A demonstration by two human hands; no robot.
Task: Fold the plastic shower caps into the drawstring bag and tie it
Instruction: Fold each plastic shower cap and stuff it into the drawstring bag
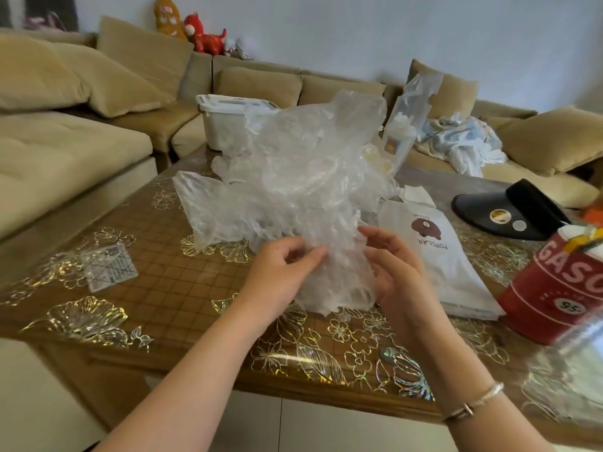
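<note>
- Left hand (283,267): fingers curled, thumb and forefinger pinched on the left edge of the crumpled clear plastic shower caps (293,177).
- Right hand (396,272): fingers half curled, thumb apart, gripping the right side of the same plastic bunch; thin metal bracelet (474,402) on the wrist.
- Caps bunch up in a big see-through mass rising above and beyond both sets of fingertips, lower end hanging between the hands just over the brown wooden table with gold flower cover (156,256).
- White drawstring bag with brown bear print (437,249) lies flat on the table just right of the right fingers (cord not visible, can't tell if drawn).
- Red gasoline-can tin (554,288) further right of the right hand, black sun visor (509,212) beyond it.
- White lidded plastic box (225,123) far beyond the fingertips, partly behind the plastic.
- Small clear packet (109,267) flat on the table, well left of the left fingers.
</note>
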